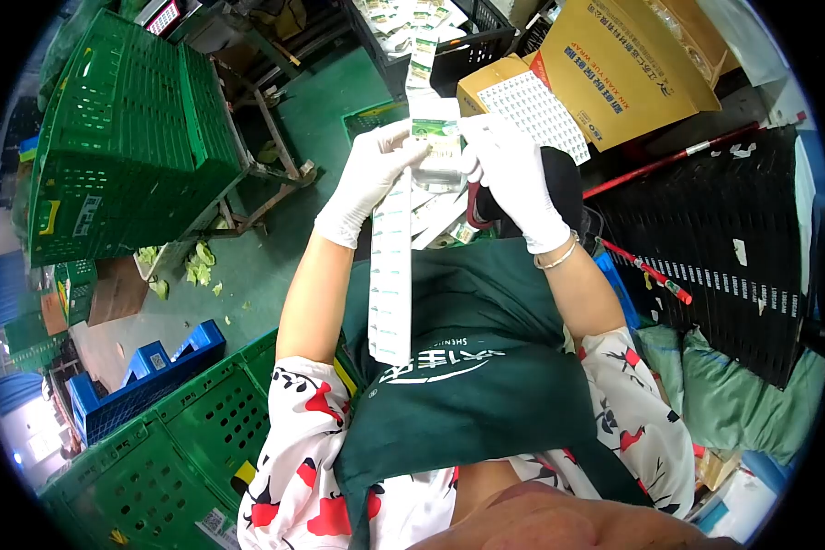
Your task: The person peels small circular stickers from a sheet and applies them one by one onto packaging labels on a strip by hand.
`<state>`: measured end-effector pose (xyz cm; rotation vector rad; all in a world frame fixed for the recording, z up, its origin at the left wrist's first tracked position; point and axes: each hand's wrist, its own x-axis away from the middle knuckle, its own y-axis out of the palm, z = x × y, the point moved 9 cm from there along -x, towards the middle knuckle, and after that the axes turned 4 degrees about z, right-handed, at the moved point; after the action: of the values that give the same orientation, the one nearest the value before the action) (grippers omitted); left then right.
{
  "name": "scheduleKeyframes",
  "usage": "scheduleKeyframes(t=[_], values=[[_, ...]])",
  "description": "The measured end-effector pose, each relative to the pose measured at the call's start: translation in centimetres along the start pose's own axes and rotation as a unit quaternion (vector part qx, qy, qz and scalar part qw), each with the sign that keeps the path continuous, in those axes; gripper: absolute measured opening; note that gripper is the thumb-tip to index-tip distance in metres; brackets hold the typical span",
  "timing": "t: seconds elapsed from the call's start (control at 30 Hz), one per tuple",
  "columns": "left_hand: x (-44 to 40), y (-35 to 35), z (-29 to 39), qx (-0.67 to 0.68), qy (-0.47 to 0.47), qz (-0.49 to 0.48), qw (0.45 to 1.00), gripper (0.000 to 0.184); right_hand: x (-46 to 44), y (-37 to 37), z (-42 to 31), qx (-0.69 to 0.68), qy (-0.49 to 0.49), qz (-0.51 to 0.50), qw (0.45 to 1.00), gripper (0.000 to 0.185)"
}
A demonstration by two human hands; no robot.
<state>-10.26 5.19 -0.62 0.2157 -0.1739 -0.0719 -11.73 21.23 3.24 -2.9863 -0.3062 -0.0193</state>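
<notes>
In front of my dark green apron, my white-gloved left hand pinches a strip of green-and-white printed labels at its left edge. My right hand, also gloved, has its fingers closed at the strip's right edge. A white strip with rows of small print hangs from below my left hand over the apron. Beneath the hands lie more printed labels. A dark red loop handle shows beside my right hand; the rest of that tool is hidden.
A black crate of printed labels stands ahead. A cardboard box and a sheet of small stickers are at the right. Green crates stand on a metal frame at the left. Leaf scraps lie on the floor.
</notes>
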Motion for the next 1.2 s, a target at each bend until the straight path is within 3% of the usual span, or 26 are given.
scheduleKeyframes(t=[0.03,0.13,0.27,0.3,0.4,0.47,0.53,0.6,0.67,0.73,0.87,0.9,0.93,1.07,1.17,1.2], values=[[0.1,0.3,0.0,-0.008,0.001,-0.005,1.000,0.038,-0.3,0.4,0.4,0.005,0.019,0.002,1.000,0.019],[0.4,0.3,0.1,-0.058,-0.007,0.001,0.998,0.033,-1.5,0.8,1.9,0.127,-0.055,0.016,0.990,0.025],[0.6,-0.4,0.1,-0.039,0.001,0.019,0.999,0.032,-2.3,0.2,2.6,0.268,-0.023,0.024,0.963,0.036],[0.5,-0.7,-0.3,-0.035,-0.006,0.014,0.999,0.032,-2.9,0.1,4.0,0.253,0.025,-0.005,0.967,0.036],[0.2,-1.3,-0.4,-0.053,0.010,0.017,0.998,0.031,-3.3,-0.9,7.0,0.033,0.145,-0.042,0.988,0.034],[0.2,-3.7,0.5,-0.088,0.004,0.110,0.990,0.023,-3.0,-1.6,6.3,-0.009,0.091,-0.008,0.996,0.028],[-0.9,-7.7,-0.4,-0.029,0.057,0.210,0.976,0.020,-1.8,-1.7,5.4,-0.034,0.054,0.005,0.998,0.026],[-0.8,-10.4,-0.3,-0.015,0.100,0.295,0.950,0.019,0.9,0.5,5.1,-0.094,0.078,-0.076,0.990,0.025],[-0.5,-11.5,0.4,-0.003,0.187,0.338,0.922,0.020,3.6,1.8,1.8,-0.007,-0.046,-0.067,0.997,0.034],[-0.1,-12.5,0.4,-0.045,0.207,0.390,0.896,0.021,5.6,2.3,1.2,0.126,-0.041,-0.086,0.987,0.045],[0.2,-12.4,0.9,-0.043,0.217,0.391,0.893,0.021,5.2,1.6,0.1,0.136,-0.169,-0.050,0.975,0.025],[0.1,-12.4,1.0,-0.062,0.204,0.382,0.899,0.021,5.1,1.2,-0.2,0.164,-0.169,-0.029,0.971,0.017],[0.0,-12.4,1.1,-0.081,0.191,0.373,0.904,0.021,4.8,0.7,0.8,0.085,-0.074,-0.027,0.993,0.018],[0.6,-10.1,2.3,-0.003,0.124,0.336,0.934,0.022,4.3,0.2,1.1,0.110,-0.044,-0.044,0.992,0.018],[1.9,-10.1,4.5,-0.095,0.266,0.401,0.872,0.020,4.0,0.1,1.7,0.055,-0.012,-0.057,0.997,0.018],[2.0,-10.2,4.5,-0.080,0.269,0.407,0.869,0.020,3.9,0.1,2.0,0.025,0.005,-0.058,0.998,0.019]])
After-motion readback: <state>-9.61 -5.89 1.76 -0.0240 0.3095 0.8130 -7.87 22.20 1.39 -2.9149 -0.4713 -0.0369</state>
